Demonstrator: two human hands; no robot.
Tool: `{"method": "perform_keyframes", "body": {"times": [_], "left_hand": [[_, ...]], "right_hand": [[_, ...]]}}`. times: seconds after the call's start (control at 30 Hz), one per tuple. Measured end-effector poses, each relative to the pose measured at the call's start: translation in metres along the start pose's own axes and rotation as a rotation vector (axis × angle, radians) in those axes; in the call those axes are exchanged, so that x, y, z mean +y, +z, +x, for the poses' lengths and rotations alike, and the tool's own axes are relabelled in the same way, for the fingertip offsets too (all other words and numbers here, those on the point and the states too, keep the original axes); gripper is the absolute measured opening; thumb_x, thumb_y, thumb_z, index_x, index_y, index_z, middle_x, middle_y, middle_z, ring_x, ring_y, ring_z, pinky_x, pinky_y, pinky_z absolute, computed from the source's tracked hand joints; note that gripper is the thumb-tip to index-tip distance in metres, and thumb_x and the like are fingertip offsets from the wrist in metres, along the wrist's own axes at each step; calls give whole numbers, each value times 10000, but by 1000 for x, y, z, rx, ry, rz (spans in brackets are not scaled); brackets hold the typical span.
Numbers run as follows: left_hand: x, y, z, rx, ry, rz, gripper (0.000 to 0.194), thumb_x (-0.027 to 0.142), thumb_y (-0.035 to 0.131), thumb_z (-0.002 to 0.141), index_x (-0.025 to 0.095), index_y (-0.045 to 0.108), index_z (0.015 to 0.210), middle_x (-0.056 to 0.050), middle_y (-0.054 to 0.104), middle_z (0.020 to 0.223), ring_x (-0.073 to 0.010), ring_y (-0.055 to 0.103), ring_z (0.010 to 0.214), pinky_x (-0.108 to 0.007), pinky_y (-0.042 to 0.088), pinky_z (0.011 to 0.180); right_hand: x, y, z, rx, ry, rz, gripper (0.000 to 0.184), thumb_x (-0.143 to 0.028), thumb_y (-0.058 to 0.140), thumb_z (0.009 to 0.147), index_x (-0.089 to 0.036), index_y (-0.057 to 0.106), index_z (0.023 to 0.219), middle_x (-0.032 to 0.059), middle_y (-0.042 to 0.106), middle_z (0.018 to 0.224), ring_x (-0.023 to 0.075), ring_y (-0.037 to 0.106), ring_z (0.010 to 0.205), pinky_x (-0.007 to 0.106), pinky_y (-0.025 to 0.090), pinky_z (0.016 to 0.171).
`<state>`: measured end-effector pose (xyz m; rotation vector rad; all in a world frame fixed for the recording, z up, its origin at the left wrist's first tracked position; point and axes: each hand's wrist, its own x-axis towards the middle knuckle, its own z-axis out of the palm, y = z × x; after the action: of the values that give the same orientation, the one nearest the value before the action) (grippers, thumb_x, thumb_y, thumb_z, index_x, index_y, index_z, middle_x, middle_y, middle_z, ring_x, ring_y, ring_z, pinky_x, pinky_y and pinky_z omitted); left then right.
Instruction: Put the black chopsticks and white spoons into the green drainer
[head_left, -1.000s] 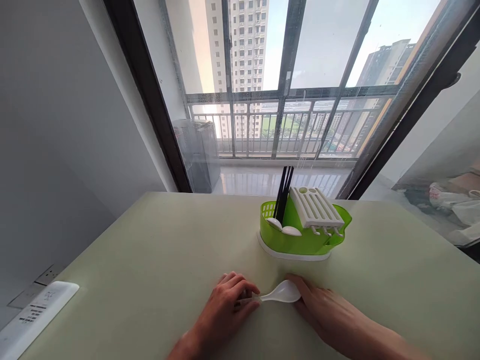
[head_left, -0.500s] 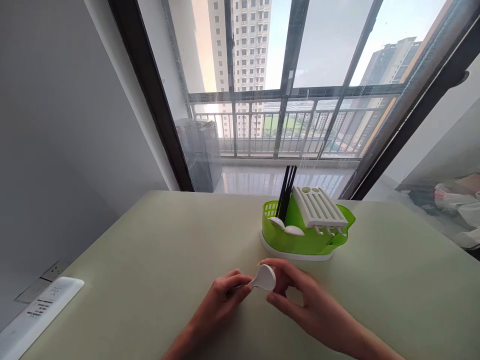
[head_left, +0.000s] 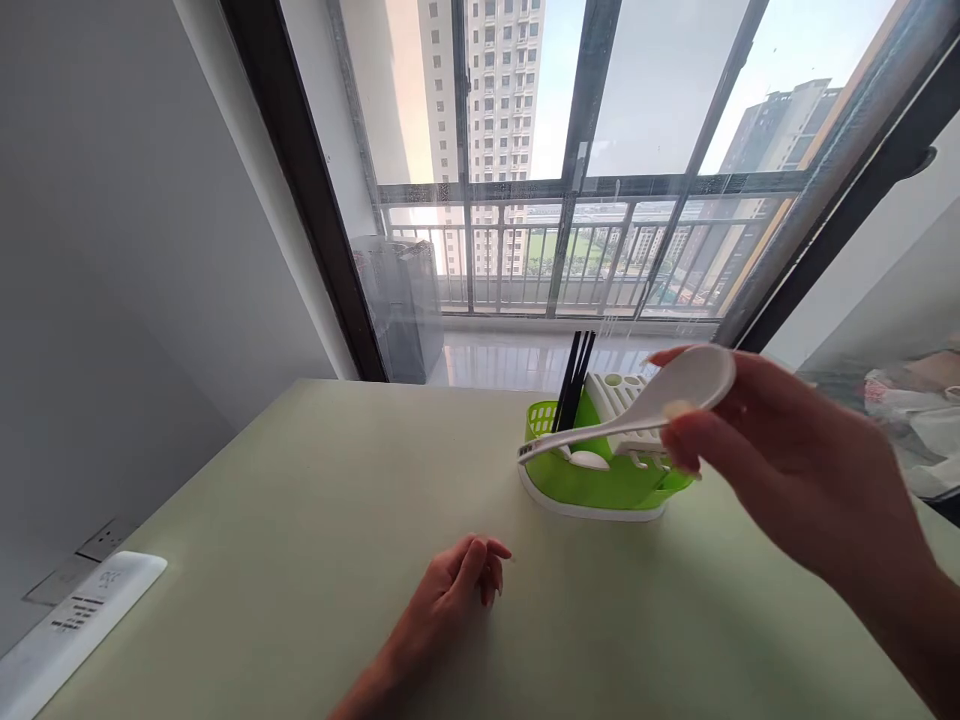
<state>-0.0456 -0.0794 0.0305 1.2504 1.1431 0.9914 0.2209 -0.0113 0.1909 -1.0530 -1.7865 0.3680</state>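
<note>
My right hand [head_left: 795, 470] is raised at the right, with thumb and fingers pinching a white spoon [head_left: 645, 410] at its bowl. The spoon's handle points left and slightly down, crossing in front of the green utensil holder [head_left: 600, 490]. Black chopsticks [head_left: 574, 385] stand upright in the holder's left part. A white spoon bowl [head_left: 589, 460] shows at its front rim; the held spoon partly covers the area beside it. My left hand [head_left: 461, 580] rests on the table, fingers loosely curled, with nothing seen in it.
The holder has a white slotted rack [head_left: 619, 390] with hooks and stands towards the back of the pale green table [head_left: 337, 510]. A white power strip [head_left: 90, 620] lies at the left edge, near a wall socket [head_left: 105, 540]. Glass doors [head_left: 517, 350] stand behind the table.
My left hand has let go of the spoon's handle. My right hand has taken the spoon by its bowl and lifted it up and to the right, before the holder.
</note>
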Motion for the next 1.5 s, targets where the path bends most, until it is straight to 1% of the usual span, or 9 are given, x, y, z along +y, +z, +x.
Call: {"method": "perform_keyframes", "body": {"times": [0.1,0.23,0.33,0.43,0.63,0.97,1.2,1.4,1.5], "left_hand": [[0,-1,0,-18,-15,20,613,694,429,962,145,698,1002,0,554,746,-131,482,674,-262,416,690],[-1,-1,-1,-29,-27,44,635,701,412,964,139,707,976,-5,565,748,-132,499,678,-259,426,690],[-3,-1,-1,-45,-16,58,627,687,401,974,141,710,969,-6,569,740,-131,505,673,-256,429,681],[-4,0,-2,-44,-7,94,576,641,430,987,139,710,955,-3,569,726,-127,504,668,-246,420,663],[-1,3,-4,-22,-22,168,509,581,473,990,138,718,938,7,561,687,-118,481,643,-230,384,620],[5,6,-6,-24,-24,201,458,537,515,975,135,723,907,12,559,668,-110,485,611,-221,380,588],[3,5,-6,-26,-45,227,450,543,508,975,153,723,906,10,581,684,-112,492,619,-219,380,585],[3,5,-5,-30,-52,236,459,555,504,974,156,724,911,9,580,683,-119,492,625,-222,380,589],[3,5,-6,-25,-55,244,460,551,503,976,154,725,913,7,583,680,-120,495,623,-222,377,584]], "right_hand": [[-5,-10,33,84,-22,-161,433,-613,607,922,-282,690,1189,4,704,775,135,659,632,238,516,560],[3,6,58,4,-163,-393,501,-621,601,922,-205,667,1194,29,722,801,153,649,597,282,486,574],[19,30,65,-159,-184,-469,429,-554,582,952,-201,659,1182,30,744,836,159,643,601,288,455,596],[33,53,69,-345,-122,-446,347,-494,584,953,-208,668,1128,19,746,832,158,646,631,270,420,594],[46,77,80,-664,-37,-501,316,-495,574,940,-219,687,1044,15,740,809,167,629,648,270,357,558],[54,100,98,-939,-59,-558,332,-478,594,900,-190,729,996,70,771,918,209,680,783,278,382,612],[52,102,94,-939,-76,-568,456,-582,534,931,-193,755,1026,108,774,976,236,699,835,288,437,667],[47,92,81,-787,-96,-493,491,-590,473,979,-207,757,1098,98,790,958,247,715,835,310,462,683],[37,87,71,-605,-87,-518,418,-538,487,990,-221,740,1087,80,785,936,220,706,743,287,419,607]]}}
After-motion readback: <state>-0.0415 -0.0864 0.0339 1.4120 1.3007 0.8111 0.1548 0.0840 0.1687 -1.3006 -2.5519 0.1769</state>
